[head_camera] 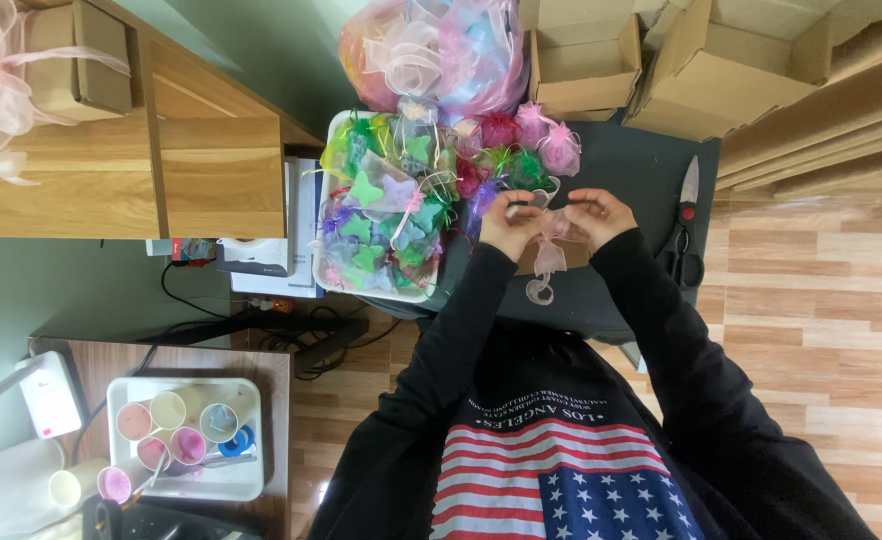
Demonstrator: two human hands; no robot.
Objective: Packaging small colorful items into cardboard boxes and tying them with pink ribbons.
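your left hand (509,222) and right hand (598,215) meet over the dark work surface (641,160), each with its fingers pinched on a pale pink ribbon (547,250) that runs between them and trails down in a loop toward your chest; the two hands sit close together, which suits drawing a bow or knot tight, though the small thing under the ribbon is mostly hidden by your fingers and i cannot tell what it is. just left of your left hand lies one white tray (333,160), heaped with small organza pouches (391,215) in green, purple, pink and red, too many and too tangled to count, placed within easy reach of that hand. behind the tray stands one big clear bag of ribbons and pouches (431,50). one pair of scissors (683,235) with black handles lies just beyond your right hand, blades pointing away from you, handy for that side. at least three open cardboard boxes (581,60) wait at the far edge. low on the left, a second white tray (186,480) holds about five small cups of coloured stuff, with two more cups beside it.
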